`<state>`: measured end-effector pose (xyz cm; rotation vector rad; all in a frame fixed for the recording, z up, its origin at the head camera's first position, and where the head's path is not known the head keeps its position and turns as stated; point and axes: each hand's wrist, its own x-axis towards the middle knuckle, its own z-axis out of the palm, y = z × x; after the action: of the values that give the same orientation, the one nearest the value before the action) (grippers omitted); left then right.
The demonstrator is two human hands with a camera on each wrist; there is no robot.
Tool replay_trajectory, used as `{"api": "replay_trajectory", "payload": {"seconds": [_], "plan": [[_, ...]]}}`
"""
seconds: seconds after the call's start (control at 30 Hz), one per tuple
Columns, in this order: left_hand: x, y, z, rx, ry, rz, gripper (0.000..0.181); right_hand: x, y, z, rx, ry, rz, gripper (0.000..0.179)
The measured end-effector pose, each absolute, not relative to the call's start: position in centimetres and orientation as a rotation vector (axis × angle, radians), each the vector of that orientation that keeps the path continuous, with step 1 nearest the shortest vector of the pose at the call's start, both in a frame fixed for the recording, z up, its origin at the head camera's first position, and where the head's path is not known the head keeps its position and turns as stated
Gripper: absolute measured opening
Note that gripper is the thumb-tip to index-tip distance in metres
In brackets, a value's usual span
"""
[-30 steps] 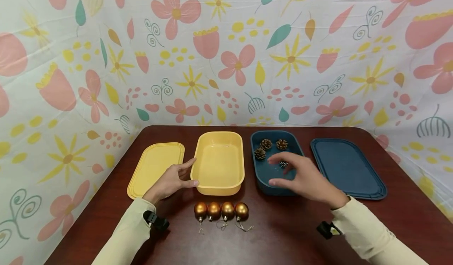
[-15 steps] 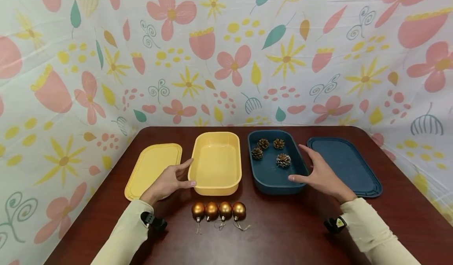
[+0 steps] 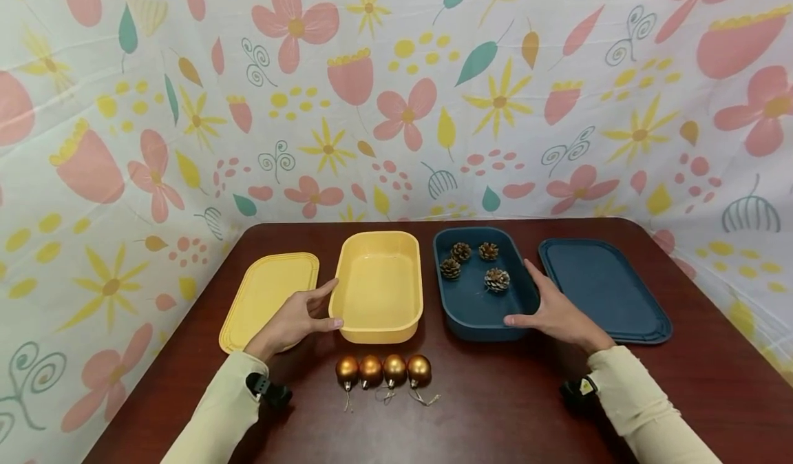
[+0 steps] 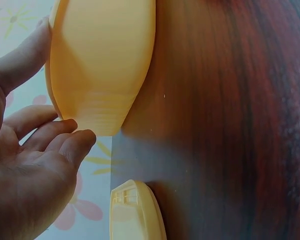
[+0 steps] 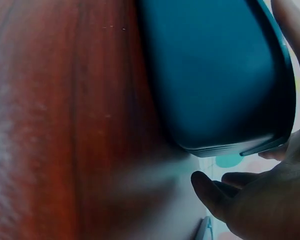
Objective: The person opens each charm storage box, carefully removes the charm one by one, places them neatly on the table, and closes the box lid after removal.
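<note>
My left hand (image 3: 296, 318) rests against the left side of a yellow plastic container (image 3: 381, 285), thumb at its near rim and index finger further back. In the left wrist view the other fingers hang loosely bent beside the container wall (image 4: 100, 60). On the right, my right hand (image 3: 560, 310) spans the right side of a dark blue container (image 3: 480, 312), its thumb over the near rim. Several pine cones (image 3: 496, 280) lie inside the blue container. The right wrist view shows this hand (image 5: 270, 195) at the blue wall, lower fingers apart from it.
Several gold Christmas baubles (image 3: 394, 369) with string loops lie in a row before the yellow container. A yellow lid (image 3: 270, 299) lies at the left and a dark blue lid (image 3: 610, 288) at the right. A floral cloth (image 3: 396, 106) hangs behind the brown table (image 3: 483, 409).
My right hand has moved from above the blue container to its right side, uncovering a pine cone inside. My left hand stays at the yellow container.
</note>
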<state>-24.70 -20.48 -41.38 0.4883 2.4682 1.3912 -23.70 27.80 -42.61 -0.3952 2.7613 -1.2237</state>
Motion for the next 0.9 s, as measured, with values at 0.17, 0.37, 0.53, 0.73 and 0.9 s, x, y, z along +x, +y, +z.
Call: {"api": "replay_trajectory", "payload": {"seconds": [0.17,0.37,0.53,0.73,0.9], "plan": [[-24.7,-20.3,-41.4,0.493,2.482,1.369,0.088,-23.5,27.8,-42.7,-0.365,2.753,-1.246,0.122],[-24.6,-20.3,-41.4,0.510,2.478,1.366,0.089,-23.2,28.1,-43.3,-0.405,2.725,-1.280,0.122],[-24.6,-20.2,-41.5,0.511,2.474,1.362,0.089,-23.0,28.1,-43.7,-0.367,2.707,-1.286,0.118],[-24.5,-20.4,-41.3,0.494,2.512,1.314,0.087,-23.1,27.7,-43.4,-0.323,2.624,-1.348,0.120],[-24.8,-20.4,-40.4,0.519,2.576,1.206,0.089,-23.3,27.5,-43.3,-0.310,2.587,-1.369,0.121]]}}
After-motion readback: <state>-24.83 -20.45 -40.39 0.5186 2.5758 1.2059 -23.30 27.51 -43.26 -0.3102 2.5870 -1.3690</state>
